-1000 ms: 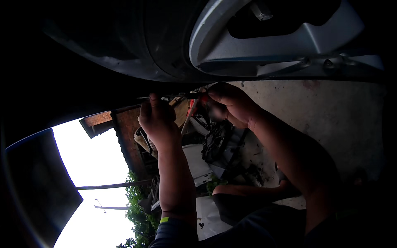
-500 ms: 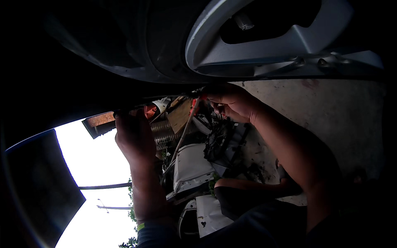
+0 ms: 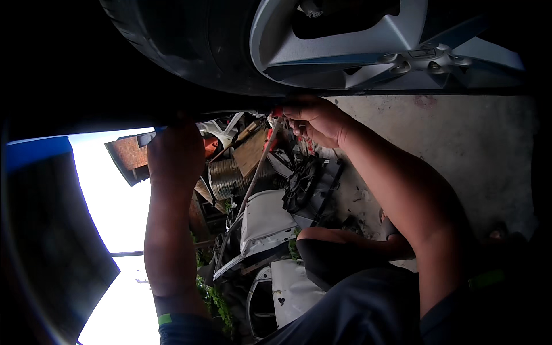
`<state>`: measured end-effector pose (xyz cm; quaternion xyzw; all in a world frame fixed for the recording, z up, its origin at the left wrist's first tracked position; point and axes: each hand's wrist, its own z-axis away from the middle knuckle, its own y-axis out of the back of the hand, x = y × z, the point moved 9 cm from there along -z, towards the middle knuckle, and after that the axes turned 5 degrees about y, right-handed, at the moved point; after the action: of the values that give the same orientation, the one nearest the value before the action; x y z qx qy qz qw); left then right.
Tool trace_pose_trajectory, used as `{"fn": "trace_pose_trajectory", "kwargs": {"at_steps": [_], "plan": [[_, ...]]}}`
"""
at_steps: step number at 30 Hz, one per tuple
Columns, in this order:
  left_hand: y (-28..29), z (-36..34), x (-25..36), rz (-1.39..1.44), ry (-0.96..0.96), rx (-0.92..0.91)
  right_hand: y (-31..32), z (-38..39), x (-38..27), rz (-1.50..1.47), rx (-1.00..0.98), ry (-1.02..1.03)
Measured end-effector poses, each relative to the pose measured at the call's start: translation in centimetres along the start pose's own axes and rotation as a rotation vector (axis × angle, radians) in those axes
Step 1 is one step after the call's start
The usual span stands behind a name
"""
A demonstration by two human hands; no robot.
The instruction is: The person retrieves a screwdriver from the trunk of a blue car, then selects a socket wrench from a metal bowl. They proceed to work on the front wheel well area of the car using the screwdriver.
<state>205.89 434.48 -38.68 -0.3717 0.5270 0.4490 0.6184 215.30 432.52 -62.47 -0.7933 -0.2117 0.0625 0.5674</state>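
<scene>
A car wheel with a black tyre (image 3: 190, 46) and a silver alloy rim (image 3: 345, 49) fills the top of the view. Below the tyre, my right hand (image 3: 316, 119) is closed on a small red-ended piece (image 3: 278, 110). A thin, shiny rod-like edge runs left from it into the shadow; whether the two are joined, I cannot tell. My left hand (image 3: 175, 152) is raised and closed at the dark lower edge of the car body, left of the right hand. Its fingertips are lost in the dark, so what it grips is hidden.
Beyond my hands lies a heap of scrap: white car doors (image 3: 267, 221), a black fan-like part (image 3: 302, 187), a ribbed metal roll (image 3: 227, 178) and brown board (image 3: 253, 152). A pale pole (image 3: 259, 167) slants across it. Concrete floor (image 3: 437, 132) spreads to the right, beside my bent leg.
The wheel now shows more of its hub and tyre as the view has shifted. Both hands sit slightly higher in the picture, the left one also further left. The right hand keeps its hold.
</scene>
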Motion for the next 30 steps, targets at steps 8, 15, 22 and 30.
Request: {"fn": "trace_pose_trajectory", "kwargs": {"at_steps": [8,15,22,30], "plan": [[-1.2,-0.4,-1.3,0.175,0.161,0.018,0.3,-0.6,-0.1,-0.026,0.0,0.045],[-2.0,-0.3,-1.3,0.114,0.127,-0.038,0.9,-0.3,-0.4,-0.008,0.037,0.033],[-1.0,0.2,-1.3,0.049,0.179,-0.08,-0.1,0.1,0.2,-0.008,-0.007,-0.027],[-0.9,-0.3,-1.3,0.066,0.121,-0.075,0.4,-0.5,0.2,0.031,0.01,-0.003]]}}
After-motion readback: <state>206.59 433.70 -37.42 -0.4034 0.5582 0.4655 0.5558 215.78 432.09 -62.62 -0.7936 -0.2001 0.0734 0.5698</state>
